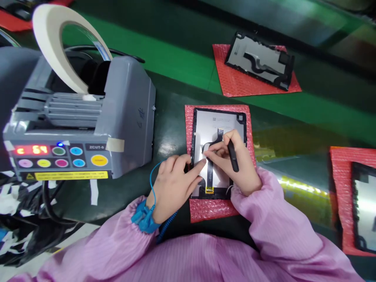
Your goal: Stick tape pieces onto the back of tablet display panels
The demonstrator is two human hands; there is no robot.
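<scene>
A tablet screen panel (202, 121) with a black frame and silvery back lies on red bubble wrap (198, 211) in front of me. A dark flex cable (210, 172) runs down its middle to a gold-coloured end. My left hand (174, 178) rests over the panel's left edge, fingers apart, the index fingertip beside the cable. My right hand (235, 162) is closed around a slim black tool (233, 156), its back end sticking out over the hand. The right fingertips pinch together at the cable, by a pale strip (206, 148); the tool's tip is hidden.
A grey tape dispenser (129, 113) with a large tape roll (47, 39) stands at left. Another panel (260, 60) lies on red wrap behind, and a third (366, 207) at right. A blue wrist strap (145, 217) with a coiled cord is on my left wrist.
</scene>
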